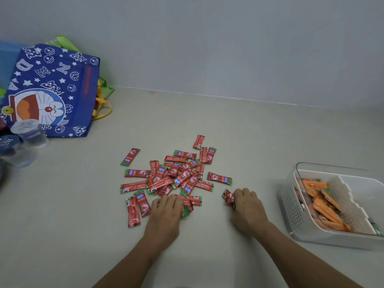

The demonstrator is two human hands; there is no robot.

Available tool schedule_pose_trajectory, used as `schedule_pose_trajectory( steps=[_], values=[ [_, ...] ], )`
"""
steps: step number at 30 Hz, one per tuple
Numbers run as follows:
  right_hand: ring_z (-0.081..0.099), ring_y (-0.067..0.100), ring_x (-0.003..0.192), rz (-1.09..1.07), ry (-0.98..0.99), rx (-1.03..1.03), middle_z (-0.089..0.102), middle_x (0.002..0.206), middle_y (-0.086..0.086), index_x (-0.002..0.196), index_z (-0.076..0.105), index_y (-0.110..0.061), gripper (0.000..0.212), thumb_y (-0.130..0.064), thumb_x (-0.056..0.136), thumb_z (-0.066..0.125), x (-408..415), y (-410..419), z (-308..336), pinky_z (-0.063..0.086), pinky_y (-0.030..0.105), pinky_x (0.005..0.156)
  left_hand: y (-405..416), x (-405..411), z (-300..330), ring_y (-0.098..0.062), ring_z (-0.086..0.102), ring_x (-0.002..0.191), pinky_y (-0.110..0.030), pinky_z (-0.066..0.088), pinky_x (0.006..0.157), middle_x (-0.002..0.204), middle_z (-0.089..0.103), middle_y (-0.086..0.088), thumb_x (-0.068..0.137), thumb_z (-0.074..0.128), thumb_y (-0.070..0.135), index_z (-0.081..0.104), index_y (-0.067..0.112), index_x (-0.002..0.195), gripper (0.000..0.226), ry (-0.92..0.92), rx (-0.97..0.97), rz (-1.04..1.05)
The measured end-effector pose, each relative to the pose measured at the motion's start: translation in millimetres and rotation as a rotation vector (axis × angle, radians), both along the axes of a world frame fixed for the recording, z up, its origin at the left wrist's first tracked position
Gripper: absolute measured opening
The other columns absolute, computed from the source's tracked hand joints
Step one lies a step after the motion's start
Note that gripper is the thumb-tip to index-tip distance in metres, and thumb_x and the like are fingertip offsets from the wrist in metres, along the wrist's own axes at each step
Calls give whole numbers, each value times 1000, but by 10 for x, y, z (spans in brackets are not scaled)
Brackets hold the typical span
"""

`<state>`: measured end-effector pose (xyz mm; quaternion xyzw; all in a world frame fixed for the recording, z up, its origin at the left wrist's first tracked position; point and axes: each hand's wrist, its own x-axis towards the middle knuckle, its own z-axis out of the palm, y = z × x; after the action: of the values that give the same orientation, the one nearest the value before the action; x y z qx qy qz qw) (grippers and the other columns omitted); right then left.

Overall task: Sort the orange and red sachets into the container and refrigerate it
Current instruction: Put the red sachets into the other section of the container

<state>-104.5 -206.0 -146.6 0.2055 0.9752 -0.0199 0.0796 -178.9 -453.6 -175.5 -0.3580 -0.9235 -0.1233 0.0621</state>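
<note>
Just right of your right hand (247, 202), the container (291, 204) already has orange sachets (324, 204) filling its near compartment; the far one looks empty. Right hand is clutching a small bunch of red sachets (228, 197). Left hand (166, 206) lies flat on the red pile (172, 177). Reds and fridge remain. Bare worktop (239, 125) beyond both hands.

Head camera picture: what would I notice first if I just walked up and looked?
First, the pile of red sachets scattered in the middle of the pale counter, with the left hand resting on its near edge and the right hand gripping a few beside it. At the right stands a clear container with orange sachets in its left compartment. At the far left leans a blue cartoon bag.
</note>
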Motion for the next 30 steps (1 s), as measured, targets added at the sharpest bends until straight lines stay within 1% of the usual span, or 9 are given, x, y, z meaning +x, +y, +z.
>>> schedule_pose_trajectory(
  steps=[4,8,11,13,16,20,25,27,30],
  values=[
    [41,24,106,19,13,27,41,121,5,114,49,-16,33,-20,82,48,188,-55,15,45,31,81,-56,127,46,-23,53,85,-37,50,71,98,60,-2,53,71,6,54,18,105,56,-17,-71,1],
    [45,25,106,76,-17,136,48,118,2,112,52,-20,32,-25,81,44,428,-80,61,36,37,84,-118,259,123,-22,55,84,-34,50,68,101,63,-1,49,70,5,55,18,116,71,-49,-133,-3],
    [52,23,105,92,-30,47,55,111,-2,109,46,-23,30,-24,80,47,554,-83,135,33,38,92,-49,368,275,-25,52,111,-37,46,91,129,54,-2,73,59,5,46,18,135,65,-152,-113,-63],
    [57,23,97,76,43,-104,57,99,-4,101,42,-23,23,-18,79,48,595,-96,275,36,38,90,55,397,414,-25,45,121,-35,40,99,137,46,-3,86,50,8,42,16,138,54,-200,-39,-83],
    [57,29,86,79,228,-322,58,91,0,95,39,-23,16,-18,87,51,660,-74,529,41,39,68,268,406,664,-23,49,111,-34,43,92,128,47,-2,90,48,14,45,17,130,40,-215,123,-117],
    [56,23,79,129,466,-489,62,86,-4,95,39,-30,22,-22,93,59,857,157,980,48,45,69,668,473,1017,-18,50,89,-39,47,76,102,51,4,86,45,14,47,22,114,29,-212,323,-197],
    [57,19,88,82,618,-437,62,93,-5,106,49,-30,22,-14,91,55,1225,945,1428,48,42,76,1380,694,1466,-13,49,77,-37,43,66,85,53,9,81,48,13,46,29,108,31,-141,425,-279],
    [57,21,90,2,623,-394,62,97,-3,108,51,-30,27,-14,87,58,1386,1338,1494,47,42,77,1687,821,1569,-13,51,77,-33,39,66,87,55,10,84,50,16,44,33,117,37,-163,436,-281],
    [56,23,93,-94,533,-322,59,101,-3,108,49,-30,22,-25,90,61,1590,1831,1500,47,41,75,2088,1001,1624,-16,54,81,-31,39,68,92,58,11,90,52,22,39,41,127,44,-179,398,-307]
  ],
)
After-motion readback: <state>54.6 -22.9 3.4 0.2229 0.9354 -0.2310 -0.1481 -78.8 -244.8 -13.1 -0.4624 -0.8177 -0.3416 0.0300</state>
